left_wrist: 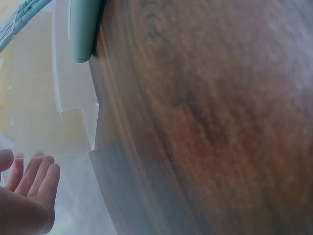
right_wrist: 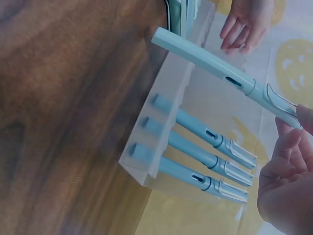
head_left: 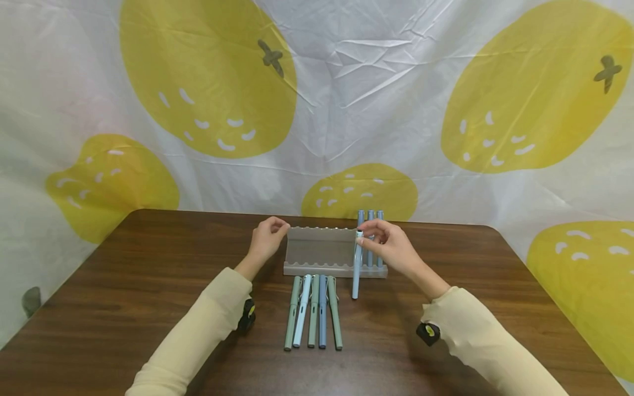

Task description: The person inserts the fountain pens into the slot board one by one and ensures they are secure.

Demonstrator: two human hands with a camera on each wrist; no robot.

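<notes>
Between its thumb and fingertips, my right hand point(head_left: 393, 248) pinches the clip end of a light blue pen point(head_left: 356, 269). The pen hangs at a tilt in front of a clear pen stand point(head_left: 324, 270), apart from the slots as seen in the right wrist view. Three blue pens point(right_wrist: 193, 169) stand in neighbouring slots at the stand's right end. At the upper left corner of the stand, my left hand point(head_left: 266, 240) pinches its edge with thumb and finger; the other fingers point(left_wrist: 41, 178) extend loosely.
In front of the stand, several capped pens point(head_left: 313, 313) in green, pale blue and blue lie side by side on the brown wooden table point(head_left: 198, 247). A white cloth with yellow fruit prints point(head_left: 327, 110) hangs behind the table.
</notes>
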